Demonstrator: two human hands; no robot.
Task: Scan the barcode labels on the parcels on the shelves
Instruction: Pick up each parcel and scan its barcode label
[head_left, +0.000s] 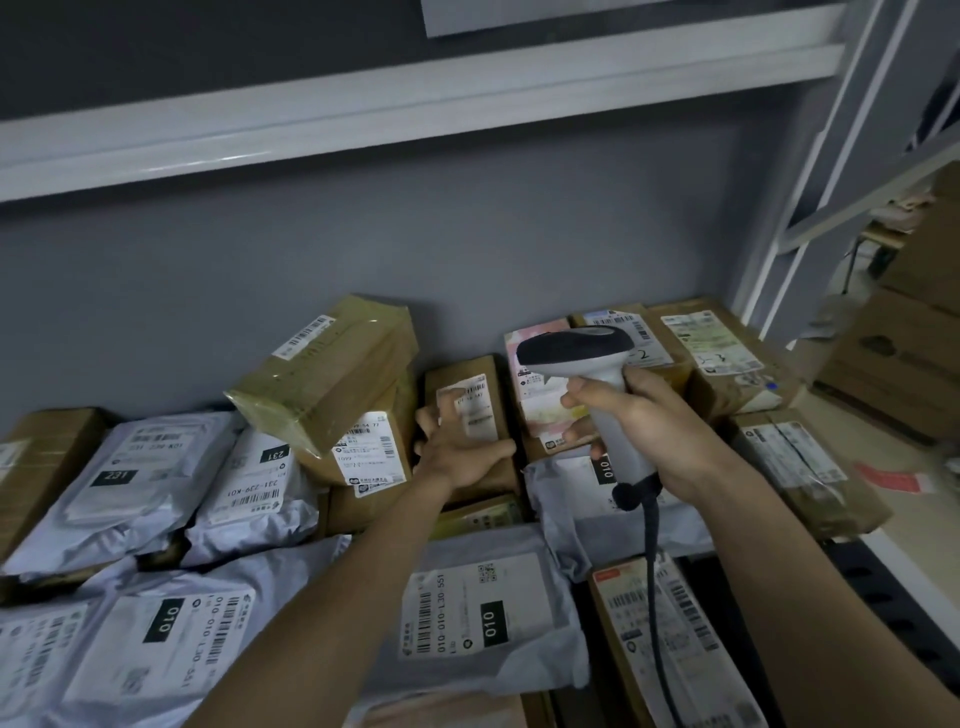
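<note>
My right hand (644, 421) grips the white handle of a barcode scanner (576, 345), whose dark head points left over the parcels. Its black cable hangs down past my wrist. My left hand (457, 452) holds the near end of a small brown box (470, 400), fingers and thumb curled round its sides. A white barcode label on that box faces up, just left of and below the scanner head. Around it, cardboard boxes and grey mailer bags fill the shelf.
A taped box (327, 374) leans tilted on other parcels at left. Grey bags (483, 618) with "010" and "231" labels lie in front. A white shelf beam (363, 104) runs overhead, a metal upright (810, 208) stands right, and cartons (904, 353) sit beyond.
</note>
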